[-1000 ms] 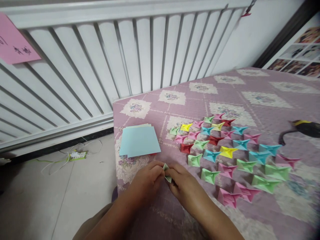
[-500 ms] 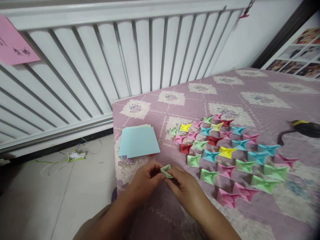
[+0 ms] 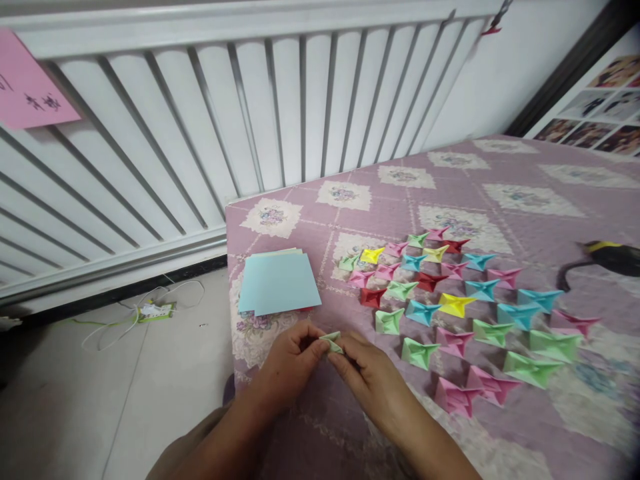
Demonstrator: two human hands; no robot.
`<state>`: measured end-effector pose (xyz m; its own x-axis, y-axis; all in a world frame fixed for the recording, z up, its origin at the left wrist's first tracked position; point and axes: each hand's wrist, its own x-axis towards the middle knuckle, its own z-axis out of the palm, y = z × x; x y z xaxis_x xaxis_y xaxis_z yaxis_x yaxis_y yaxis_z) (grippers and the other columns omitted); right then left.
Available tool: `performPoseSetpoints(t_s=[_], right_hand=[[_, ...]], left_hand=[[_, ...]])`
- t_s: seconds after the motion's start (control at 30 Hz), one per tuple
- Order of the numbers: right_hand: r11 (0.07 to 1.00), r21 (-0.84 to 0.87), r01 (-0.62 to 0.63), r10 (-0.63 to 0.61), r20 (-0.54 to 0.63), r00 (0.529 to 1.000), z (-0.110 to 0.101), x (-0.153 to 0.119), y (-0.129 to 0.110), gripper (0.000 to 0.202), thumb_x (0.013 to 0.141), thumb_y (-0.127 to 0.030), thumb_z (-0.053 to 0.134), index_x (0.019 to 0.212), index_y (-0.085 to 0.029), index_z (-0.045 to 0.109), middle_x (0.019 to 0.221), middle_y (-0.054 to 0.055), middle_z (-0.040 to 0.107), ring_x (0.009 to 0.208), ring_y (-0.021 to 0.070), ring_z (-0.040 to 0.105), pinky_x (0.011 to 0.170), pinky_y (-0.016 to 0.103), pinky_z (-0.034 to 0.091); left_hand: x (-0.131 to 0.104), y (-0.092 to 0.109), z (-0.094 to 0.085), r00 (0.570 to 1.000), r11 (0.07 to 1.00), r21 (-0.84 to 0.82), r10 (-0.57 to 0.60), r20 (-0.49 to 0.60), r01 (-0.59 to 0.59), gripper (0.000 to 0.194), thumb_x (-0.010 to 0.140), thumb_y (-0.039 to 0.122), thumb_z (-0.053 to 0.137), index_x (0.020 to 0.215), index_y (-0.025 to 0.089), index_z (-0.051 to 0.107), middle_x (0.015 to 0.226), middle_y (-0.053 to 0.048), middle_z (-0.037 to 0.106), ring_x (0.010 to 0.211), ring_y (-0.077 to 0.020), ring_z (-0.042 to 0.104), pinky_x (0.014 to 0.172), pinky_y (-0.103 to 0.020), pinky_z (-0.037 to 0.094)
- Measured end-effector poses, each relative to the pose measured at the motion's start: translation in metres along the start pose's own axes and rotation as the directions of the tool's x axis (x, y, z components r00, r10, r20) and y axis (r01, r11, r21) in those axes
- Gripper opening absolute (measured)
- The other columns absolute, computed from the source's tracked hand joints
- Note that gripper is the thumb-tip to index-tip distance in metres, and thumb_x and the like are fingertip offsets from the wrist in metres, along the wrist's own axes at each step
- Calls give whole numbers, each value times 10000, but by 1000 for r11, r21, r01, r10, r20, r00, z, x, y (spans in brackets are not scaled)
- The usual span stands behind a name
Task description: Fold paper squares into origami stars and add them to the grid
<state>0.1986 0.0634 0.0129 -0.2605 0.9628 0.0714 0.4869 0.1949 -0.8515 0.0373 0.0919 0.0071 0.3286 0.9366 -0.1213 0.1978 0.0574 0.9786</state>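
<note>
Between my two hands is a small pale green folded paper, held above the near edge of the patterned cloth. My left hand is closed on its left side, thumb on the front. From the right, my right hand pinches the same paper between thumb and fingers. The fingers cover much of the paper's sides. Just beyond my left hand lies a stack of paper sheets, light blue on top, with red and cream edges showing. Right of my hands stand several folded paper pieces in rows, among them a green one.
A purple floral cloth covers the surface. White radiator panels run along the back. A black object with a yellow stripe lies at the right. On the floor at left, a power strip sits among loose cables.
The green paper looks flatter and slightly tilted between my fingers, and my left thumb has shifted a little. The sheets and folded pieces stay put.
</note>
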Motion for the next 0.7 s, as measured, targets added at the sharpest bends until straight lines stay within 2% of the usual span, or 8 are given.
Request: performPoseSetpoints(t_s=[0.13,0.3,0.43,0.53,0.63,0.7], right_hand=[[997,56,-43,49,-96,994,2,1,2,178,902,-315,492,782,-222,585,772,-3,577,717,152,534,652,261,397],[979,161,-126,156,-191,969,7,1,8,210,858,-365,526,720,-216,578,687,-14,564,645,146,518,588,251,386],[965,200,-170,216,-233,948,9,1,9,217,821,-380,551,687,-209,562,648,-17,546,614,143,493,561,250,368],[952,253,-171,237,-256,937,9,2,10,206,796,-365,573,666,-212,530,613,-33,508,582,129,462,545,243,360],[922,355,-155,275,-320,906,10,4,12,167,742,-342,627,734,-220,513,604,-63,436,557,114,428,519,228,353],[887,428,-173,316,-289,904,10,5,12,211,720,-355,647,841,-219,542,628,-64,441,573,118,443,528,227,371]], left_hand=[[0,2,0,1000,999,33,-6,-21,7,129,833,271,544,748,181,580,717,30,564,713,-135,505,666,-242,372],[0,-1,2,1000,1000,-14,-12,2,12,146,848,292,536,775,176,585,730,26,557,717,-132,491,667,-241,367],[0,-5,4,995,993,-104,-41,88,50,146,827,318,577,817,172,576,741,30,543,698,-121,480,641,-233,366],[-1,-5,6,986,992,-83,-86,145,99,146,817,306,579,784,164,563,712,28,543,661,-117,476,606,-232,355],[-2,-4,7,984,993,-38,-109,141,116,147,820,276,552,727,164,539,679,27,550,637,-116,476,594,-236,347],[-3,-3,7,985,994,-25,-103,137,107,137,816,263,545,718,167,531,675,29,550,635,-116,475,596,-237,347]])
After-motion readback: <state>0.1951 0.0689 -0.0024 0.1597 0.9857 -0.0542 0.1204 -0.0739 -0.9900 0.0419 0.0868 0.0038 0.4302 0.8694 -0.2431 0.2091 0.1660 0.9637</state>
